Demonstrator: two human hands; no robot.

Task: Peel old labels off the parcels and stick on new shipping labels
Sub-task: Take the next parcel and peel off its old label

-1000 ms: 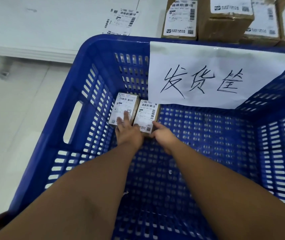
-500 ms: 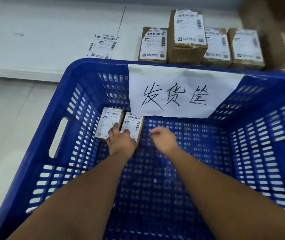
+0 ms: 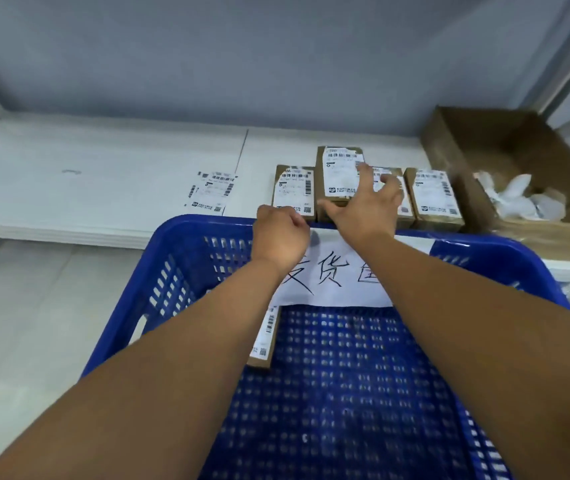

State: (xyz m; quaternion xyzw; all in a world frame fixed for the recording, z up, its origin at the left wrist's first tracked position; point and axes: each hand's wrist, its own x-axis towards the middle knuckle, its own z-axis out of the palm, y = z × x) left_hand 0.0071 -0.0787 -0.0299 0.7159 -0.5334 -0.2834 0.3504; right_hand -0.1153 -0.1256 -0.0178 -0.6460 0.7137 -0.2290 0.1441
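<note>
A row of brown cardboard parcels with white labels (image 3: 432, 197) is set on the white tabletop (image 3: 103, 188), just beyond the blue plastic basket (image 3: 186, 271). The right hand (image 3: 366, 209) is held over the tallest parcel (image 3: 339, 171), its fingers (image 3: 365, 173) spread wide; contact cannot be told. The left hand (image 3: 280, 237) is curled near the leftmost parcel (image 3: 292, 190); its grasp cannot be told.

Our right hand (image 3: 363, 209) hovered, fingers spread, over the tallest parcel (image 3: 340, 171) in a row of four on the white table (image 3: 103, 188). Our left hand (image 3: 281, 237), fingers curled and holding nothing, hung above the blue crate (image 3: 179, 233), where one labelled parcel (image 3: 264, 341) lay.
</note>
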